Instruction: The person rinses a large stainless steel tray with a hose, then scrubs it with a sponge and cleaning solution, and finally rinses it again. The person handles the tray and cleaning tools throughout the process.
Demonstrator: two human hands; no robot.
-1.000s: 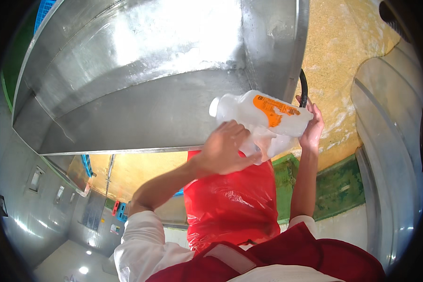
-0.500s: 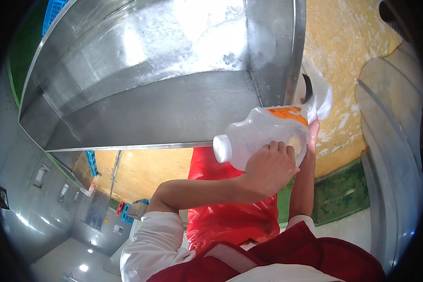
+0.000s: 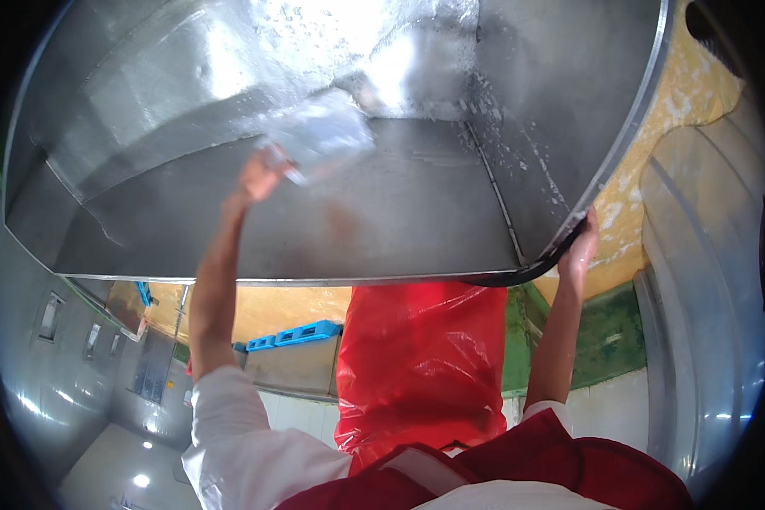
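Note:
My left hand [image 3: 262, 176] reaches over the steel tub [image 3: 314, 204], its fingers closed on one end of a clear plastic jug [image 3: 325, 136]. The jug is held inside the tub, above its floor near the far wall, and is smeared by motion. My right hand [image 3: 580, 246] is at the tub's near right corner, fingers wrapped over the rim. A black curved strip [image 3: 540, 268] follows that corner beside the hand; part of the grip is hidden. Drops and wet streaks show on the tub's right wall.
Against my front hangs a red apron [image 3: 421, 365], just below the tub's near rim. To the right lie a wet yellow floor [image 3: 633, 187] and a curved, translucent grey sheet [image 3: 697, 221]. Blue plastic crates [image 3: 293, 334] stand beyond the tub's near edge.
Both hands were together on the jug at the tub's right corner. My left hand has carried it left into the tub, while my right hand now holds the rim. A white item there is gone from view.

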